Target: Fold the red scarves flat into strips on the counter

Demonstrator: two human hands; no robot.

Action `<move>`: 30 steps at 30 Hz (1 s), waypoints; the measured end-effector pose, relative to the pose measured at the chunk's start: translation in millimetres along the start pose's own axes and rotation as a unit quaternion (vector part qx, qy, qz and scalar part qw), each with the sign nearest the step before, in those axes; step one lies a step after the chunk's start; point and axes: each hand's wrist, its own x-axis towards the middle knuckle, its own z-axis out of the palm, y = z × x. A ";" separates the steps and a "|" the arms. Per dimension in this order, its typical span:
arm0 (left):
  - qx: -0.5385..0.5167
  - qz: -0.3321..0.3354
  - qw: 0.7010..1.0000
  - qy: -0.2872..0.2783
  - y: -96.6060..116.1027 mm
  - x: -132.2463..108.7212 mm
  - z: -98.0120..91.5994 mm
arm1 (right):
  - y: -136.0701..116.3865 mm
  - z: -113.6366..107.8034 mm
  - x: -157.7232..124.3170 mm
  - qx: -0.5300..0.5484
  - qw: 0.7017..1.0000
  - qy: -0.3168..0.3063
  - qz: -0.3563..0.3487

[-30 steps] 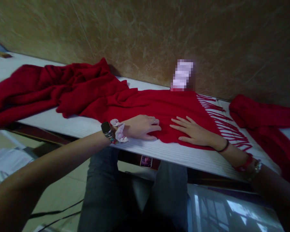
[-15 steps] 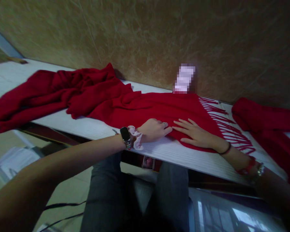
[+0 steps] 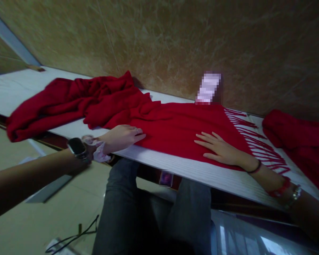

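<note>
smoothing seems the step in hand: the red scarf (image 3: 175, 127) lies along the white desk (image 3: 202, 173), flat in the middle and bunched at its left end, with its fringe (image 3: 255, 141) at the right. the right hand (image 3: 219, 148) rests flat on it, fingers spread, pinching nothing. the left hand (image 3: 123, 136) lies palm-down at the near hem, grip loose and empty. best, i judge, to anchor with the right palm and sweep the left lightly toward the bunched part, so the knit does not drag.
</note>
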 end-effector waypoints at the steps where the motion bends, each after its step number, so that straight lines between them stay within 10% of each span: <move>1: -0.008 0.007 1.000 -0.015 -3.4 -7.0 2.5 | 0.1 -0.2 -0.2 -0.001 1.000 -0.001 -0.002; 9: -0.100 0.062 0.989 -0.090 -33.4 -34.2 18.7 | -2.5 -3.4 0.3 -0.003 1.000 -0.013 0.008; 16: -0.106 0.041 0.993 -0.013 -15.1 30.7 -20.1 | -8.1 -9.3 1.2 0.010 1.000 0.018 -0.010; 21: -0.144 0.022 0.988 -0.040 5.8 69.6 3.6 | -13.8 -10.8 2.1 0.008 1.000 0.002 -0.016; 30: -0.159 0.003 0.984 -0.083 6.5 67.4 24.9 | -15.1 -4.8 -2.5 0.001 0.999 -0.040 -0.014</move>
